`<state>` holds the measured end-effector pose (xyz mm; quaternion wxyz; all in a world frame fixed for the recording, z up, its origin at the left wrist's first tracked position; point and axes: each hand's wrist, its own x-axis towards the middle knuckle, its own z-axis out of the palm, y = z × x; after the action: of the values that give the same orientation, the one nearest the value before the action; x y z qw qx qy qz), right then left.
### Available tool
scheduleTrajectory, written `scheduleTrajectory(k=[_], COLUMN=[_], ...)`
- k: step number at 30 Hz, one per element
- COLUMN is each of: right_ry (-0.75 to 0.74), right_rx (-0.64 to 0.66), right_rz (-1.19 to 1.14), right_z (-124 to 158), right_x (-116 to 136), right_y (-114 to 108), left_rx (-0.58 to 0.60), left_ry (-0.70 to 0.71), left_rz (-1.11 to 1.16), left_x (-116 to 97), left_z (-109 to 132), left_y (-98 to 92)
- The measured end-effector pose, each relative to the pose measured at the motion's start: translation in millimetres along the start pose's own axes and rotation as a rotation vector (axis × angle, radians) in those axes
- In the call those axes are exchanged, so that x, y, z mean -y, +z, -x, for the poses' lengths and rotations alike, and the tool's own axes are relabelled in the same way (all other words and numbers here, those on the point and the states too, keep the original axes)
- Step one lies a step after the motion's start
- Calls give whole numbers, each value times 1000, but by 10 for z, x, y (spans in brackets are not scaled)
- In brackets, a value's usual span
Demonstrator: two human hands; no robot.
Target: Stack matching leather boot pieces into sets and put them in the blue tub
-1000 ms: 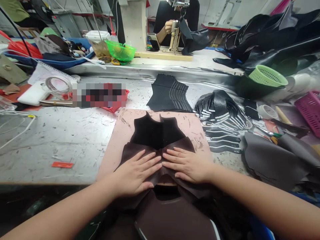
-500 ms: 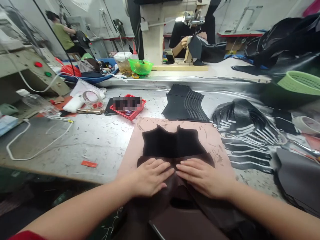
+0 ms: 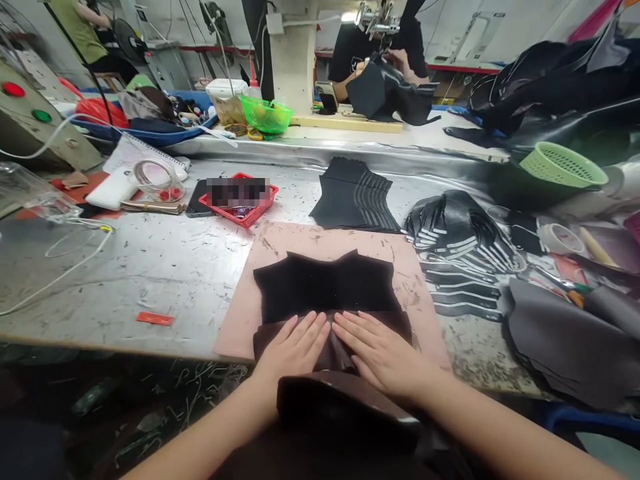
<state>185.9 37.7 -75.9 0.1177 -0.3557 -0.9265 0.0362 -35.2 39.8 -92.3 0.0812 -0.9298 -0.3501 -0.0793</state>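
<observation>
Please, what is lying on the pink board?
A black piece and brown material, left hand and right hand resting on the latter. The pink board beneath them is hidden.

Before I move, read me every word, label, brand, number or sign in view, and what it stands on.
No text can be read.
Shirt: white mark, too blurred to read.
Far machine: small dark mark, too small to read.
Notebook: any writing too blurred to read.
</observation>
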Motion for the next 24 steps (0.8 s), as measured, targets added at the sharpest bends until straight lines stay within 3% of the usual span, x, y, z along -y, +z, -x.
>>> scheduleTrajectory(k=[4, 6, 11, 15, 20, 24], right_ry=[14, 12, 88, 203, 200, 203], right_rx=[-116, -144, -73, -56, 5, 92], right_rz=[-43, -39, -27, 28, 77, 104], right_z=[-43, -55, -57, -66, -32, 62], right_x=[-26, -22, 15, 20, -14, -81], right_y=[-28, -36, -16, 17, 43, 13], left_rx=[-33, -108, -307, -240, -104, -114], left_ry=[-48, -39, 32, 33, -82, -180], left_rz=[-14, -51, -54, -32, 3, -19], left_x=[-5, -18, -65, -50, -15, 18], left_z=[-81, -112, -139, -162, -133, -6], left_y=[9, 4, 33, 56, -39, -125])
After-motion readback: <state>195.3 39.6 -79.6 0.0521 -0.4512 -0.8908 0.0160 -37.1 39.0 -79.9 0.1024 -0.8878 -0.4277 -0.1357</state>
